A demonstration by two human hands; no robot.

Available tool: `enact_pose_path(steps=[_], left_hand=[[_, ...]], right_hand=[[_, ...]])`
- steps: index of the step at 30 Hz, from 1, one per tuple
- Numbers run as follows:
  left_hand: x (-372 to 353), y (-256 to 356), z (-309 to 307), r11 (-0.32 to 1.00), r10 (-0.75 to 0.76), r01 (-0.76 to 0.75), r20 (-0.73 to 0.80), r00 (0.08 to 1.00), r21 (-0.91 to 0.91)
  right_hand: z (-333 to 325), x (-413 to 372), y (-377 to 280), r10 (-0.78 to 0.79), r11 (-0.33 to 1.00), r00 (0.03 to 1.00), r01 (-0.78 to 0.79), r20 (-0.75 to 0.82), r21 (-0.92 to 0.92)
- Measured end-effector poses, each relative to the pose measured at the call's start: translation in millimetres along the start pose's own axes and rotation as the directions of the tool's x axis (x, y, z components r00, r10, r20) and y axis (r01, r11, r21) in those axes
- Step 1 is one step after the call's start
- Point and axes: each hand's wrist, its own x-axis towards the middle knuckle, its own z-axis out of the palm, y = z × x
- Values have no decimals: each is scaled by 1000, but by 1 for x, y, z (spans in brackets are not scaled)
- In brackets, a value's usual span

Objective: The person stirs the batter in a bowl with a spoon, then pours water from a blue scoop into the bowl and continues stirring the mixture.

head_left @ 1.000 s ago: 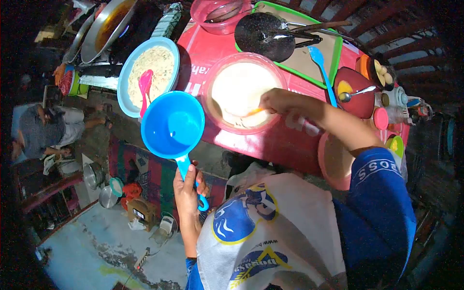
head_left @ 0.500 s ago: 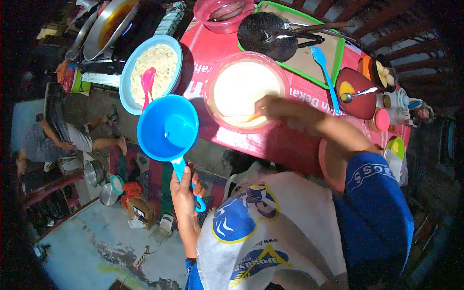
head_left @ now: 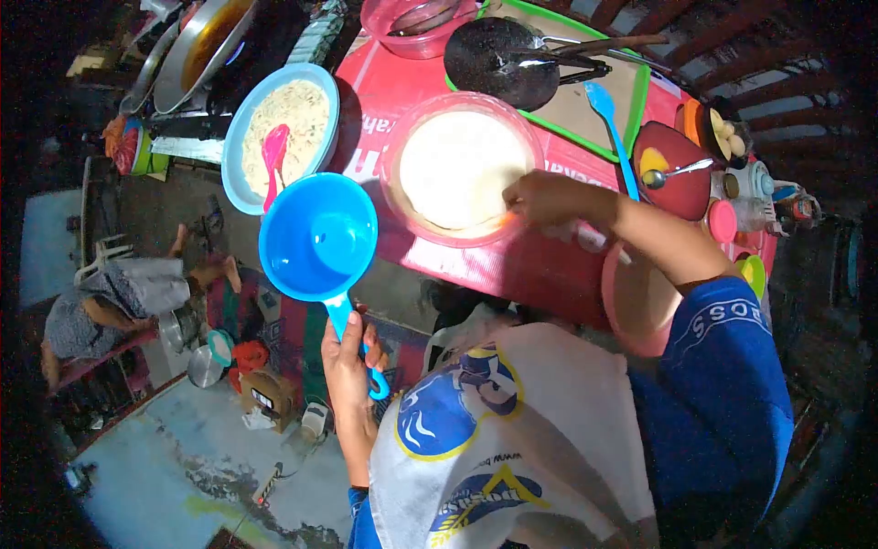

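Note:
My left hand [head_left: 349, 361] is closed around the handle of a blue water dipper [head_left: 315, 240], whose bowl faces up with a little wetness shining inside. My right hand [head_left: 540, 199] is closed at the right rim of a pink bowl [head_left: 393, 197] of pale, creamy batter [head_left: 462, 169]. An orange utensil [head_left: 508, 220] pokes out under its fingers; most of that tool is hidden. Left of this bowl stands a light blue bowl [head_left: 233, 165] of thicker, flecked batter [head_left: 288, 123], with a pink spoon [head_left: 273, 160] in it. The dipper overlaps this bowl's lower edge in view.
A black round pan [head_left: 498, 69] lies on a green-edged tray [head_left: 594, 123]. Beside it are a blue spatula [head_left: 611, 128] and a red dish [head_left: 681, 192] with a spoon. A wok of oil [head_left: 201, 55] sits at upper left. A person [head_left: 110, 306] is at far left.
My right hand has moved from over the batter to the pink bowl's right rim. The dipper stays almost in place. The person at far left has changed posture.

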Motion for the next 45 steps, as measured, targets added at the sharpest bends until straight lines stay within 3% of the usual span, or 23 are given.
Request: enact_pose_path(steps=[1,2,3,4,5,6,8,12,14,16,17,18,20,24,25,28,30,33,34,37,42,43,45], left_hand=[[0,1,1,1000,5,-5,3,1000,12],[0,1,1,1000,10,-10,3,1000,12],[0,1,2,1000,5,-5,8,1000,10],[-1,0,2,1000,-2,2,12,1000,8],[0,0,3,1000,-2,2,12,1000,7],[1,-1,2,1000,1,-1,19,1000,-7],[2,-1,0,1000,7,-6,25,1000,-21],[0,0,-1,1000,12,-11,27,1000,-21],[-1,-2,-1,1000,3,-3,17,1000,-10],[1,-2,0,1000,14,-14,5,1000,-26],[1,-1,0,1000,18,-18,3,1000,-24],[0,0,1,1000,16,-16,3,1000,-22],[-1,1,2,1000,13,-13,5,1000,-20],[-1,-1,3,1000,9,-9,15,1000,-22],[0,-1,3,1000,2,-2,7,1000,-12],[0,-3,2,1000,8,-8,30,1000,-15],[0,-4,5,1000,3,-3,19,1000,-24],[0,-3,8,1000,-13,13,7,1000,-23],[0,-3,9,1000,-25,25,1,1000,-16],[1,-5,4,1000,2,-2,-6,1000,-23],[-1,-2,5,999,22,-22,-6,1000,-25],[-2,-2,5,1000,16,-17,-16,1000,-8],[0,-2,6,1000,18,-18,-11,1000,-21]], right_hand=[[-24,-2,-29,454,871,835,-490,312,42],[-5,-1,3,452,873,837,-486,309,41],[31,1,64,7,967,994,-34,108,254],[56,3,100,-412,828,896,444,-168,343],[70,16,76,126,913,989,-147,80,379],[67,14,59,126,913,989,-148,82,381],[5,5,-17,409,908,865,-353,291,-228],[-16,-3,16,562,657,736,-675,378,337],[11,1,31,478,821,838,-533,262,207],[28,-1,18,-17,967,998,3,52,254],[1,7,-20,374,909,885,-409,276,80],[6,14,-4,371,910,887,-406,275,83],[11,31,31,195,979,916,-161,352,-123],[44,39,17,313,903,943,-332,111,272],[68,38,45,-2,995,994,13,-111,102],[16,-15,9,11,876,991,55,-132,480],[-1,10,19,481,753,807,-580,341,311],[40,40,60,71,997,985,-71,155,-2],[44,41,39,153,951,987,-159,46,264],[48,34,12,195,959,980,-184,-33,215],[-16,5,-11,545,697,788,-615,285,368],[5,3,27,251,761,934,-353,255,544],[26,0,30,185,829,976,-217,113,516]])
